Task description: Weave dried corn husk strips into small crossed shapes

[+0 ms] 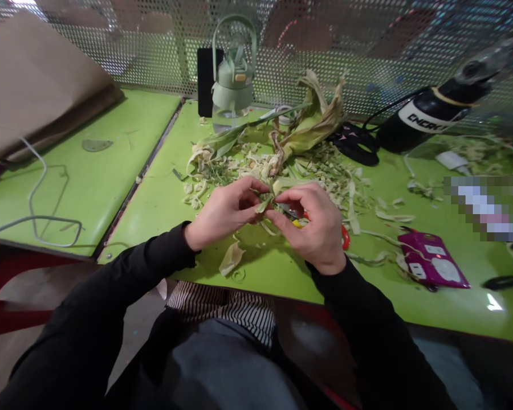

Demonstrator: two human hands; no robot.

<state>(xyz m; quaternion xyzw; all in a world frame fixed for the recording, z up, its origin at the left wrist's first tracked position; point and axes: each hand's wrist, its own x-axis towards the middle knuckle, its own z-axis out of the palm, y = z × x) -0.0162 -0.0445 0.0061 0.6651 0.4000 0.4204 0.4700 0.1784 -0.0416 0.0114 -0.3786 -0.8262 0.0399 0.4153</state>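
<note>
Both hands meet over the green table [162,193] near its front edge. My left hand [224,213] pinches a pale green strip of corn husk [265,203] between thumb and fingers. My right hand [314,225] is closed on scissors with red handles [345,237]; their blades reach the same strip. A curled husk piece [232,257] lies just below my left hand. Behind the hands lies a pile of cut husk scraps [320,168], and beyond it whole corn husks [312,128].
A pale green water bottle [233,74] and a black phone [205,80] stand at the back by the perforated metal screen. A black bottle [431,111] lies at the right. A purple packet [431,265] lies at the right front. Brown paper [34,85] and a grey cable [38,199] are on the left.
</note>
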